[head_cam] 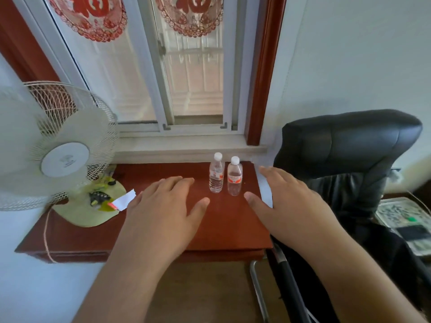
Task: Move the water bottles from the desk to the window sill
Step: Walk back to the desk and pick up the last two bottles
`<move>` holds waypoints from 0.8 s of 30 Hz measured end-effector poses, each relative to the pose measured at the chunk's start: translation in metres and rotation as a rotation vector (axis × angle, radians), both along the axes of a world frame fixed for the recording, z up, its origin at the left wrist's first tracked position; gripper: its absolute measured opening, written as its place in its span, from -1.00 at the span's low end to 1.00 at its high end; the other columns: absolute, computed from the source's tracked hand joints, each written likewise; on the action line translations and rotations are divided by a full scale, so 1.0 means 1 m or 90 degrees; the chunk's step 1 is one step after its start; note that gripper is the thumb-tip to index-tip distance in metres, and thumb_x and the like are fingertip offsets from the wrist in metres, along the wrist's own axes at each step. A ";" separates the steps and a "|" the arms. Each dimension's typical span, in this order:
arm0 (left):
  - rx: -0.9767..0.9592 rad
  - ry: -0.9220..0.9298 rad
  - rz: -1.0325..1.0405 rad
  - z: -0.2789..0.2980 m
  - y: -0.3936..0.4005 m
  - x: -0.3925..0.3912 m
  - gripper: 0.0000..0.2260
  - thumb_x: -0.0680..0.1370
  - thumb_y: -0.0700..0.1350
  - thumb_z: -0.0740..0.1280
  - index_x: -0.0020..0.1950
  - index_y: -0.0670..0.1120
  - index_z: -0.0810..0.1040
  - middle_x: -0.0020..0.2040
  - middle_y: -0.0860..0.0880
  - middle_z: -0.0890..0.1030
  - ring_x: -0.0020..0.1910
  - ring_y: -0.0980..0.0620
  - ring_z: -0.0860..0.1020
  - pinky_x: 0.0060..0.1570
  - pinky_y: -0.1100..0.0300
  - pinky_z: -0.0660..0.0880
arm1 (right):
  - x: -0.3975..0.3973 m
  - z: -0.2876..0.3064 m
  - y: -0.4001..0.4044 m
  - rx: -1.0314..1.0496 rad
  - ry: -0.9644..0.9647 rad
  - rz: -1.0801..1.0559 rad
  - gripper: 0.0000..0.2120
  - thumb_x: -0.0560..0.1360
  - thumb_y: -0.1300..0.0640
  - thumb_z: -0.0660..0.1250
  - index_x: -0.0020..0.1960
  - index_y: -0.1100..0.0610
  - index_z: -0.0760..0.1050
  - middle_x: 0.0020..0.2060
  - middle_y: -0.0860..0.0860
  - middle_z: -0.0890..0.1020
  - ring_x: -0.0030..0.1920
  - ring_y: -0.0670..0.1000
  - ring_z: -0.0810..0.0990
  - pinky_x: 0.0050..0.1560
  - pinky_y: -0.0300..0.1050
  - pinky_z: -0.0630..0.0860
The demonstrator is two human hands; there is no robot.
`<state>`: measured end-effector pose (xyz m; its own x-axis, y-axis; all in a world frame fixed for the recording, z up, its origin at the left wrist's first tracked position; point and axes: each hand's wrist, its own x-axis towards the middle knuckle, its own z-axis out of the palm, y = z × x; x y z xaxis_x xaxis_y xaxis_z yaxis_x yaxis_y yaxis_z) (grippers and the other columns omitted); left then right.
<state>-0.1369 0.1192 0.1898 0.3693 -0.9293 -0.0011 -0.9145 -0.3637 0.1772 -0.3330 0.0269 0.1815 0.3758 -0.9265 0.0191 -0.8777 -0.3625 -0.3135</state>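
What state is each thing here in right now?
Left bottle: upright on the desk, capped.
Right bottle: upright beside it, capped.
Left hand: open, empty.
Right hand: open, empty.
Window sill: no bottles on it yet.
Fan: standing on the desk; running or not, cannot tell.

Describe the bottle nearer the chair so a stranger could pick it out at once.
Find the red desk under the window sill. Two capped clear bottles stand side by side near its back right corner. Take the right bottle, beside the black chair; its label is redder than the left bottle's.
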 end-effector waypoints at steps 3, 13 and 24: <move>0.011 0.004 -0.033 -0.005 -0.013 0.020 -0.43 0.61 0.36 0.01 0.60 0.21 0.17 0.59 0.18 0.24 0.59 0.08 0.18 0.51 -0.02 0.24 | 0.015 -0.008 -0.002 0.005 0.012 -0.044 -0.30 0.57 -0.41 0.10 0.61 -0.15 0.07 0.57 -0.15 0.26 0.54 -0.01 0.28 0.48 0.07 0.28; 0.032 0.010 -0.069 -0.019 -0.050 0.056 -0.43 0.61 0.37 0.00 0.60 0.22 0.16 0.60 0.20 0.22 0.59 0.08 0.17 0.48 -0.03 0.25 | 0.043 -0.019 -0.028 0.030 0.033 -0.087 -0.29 0.58 -0.40 0.07 0.62 -0.14 0.03 0.60 -0.14 0.20 0.57 0.00 0.21 0.50 0.09 0.23; 0.034 -0.022 -0.034 -0.021 -0.136 0.067 -0.43 0.60 0.38 0.03 0.57 0.20 0.24 0.55 0.18 0.31 0.54 0.06 0.27 0.42 -0.02 0.31 | 0.060 -0.027 -0.128 0.031 0.009 -0.066 -0.33 0.60 -0.38 0.08 0.61 -0.14 0.08 0.58 -0.13 0.25 0.55 0.00 0.27 0.49 0.07 0.26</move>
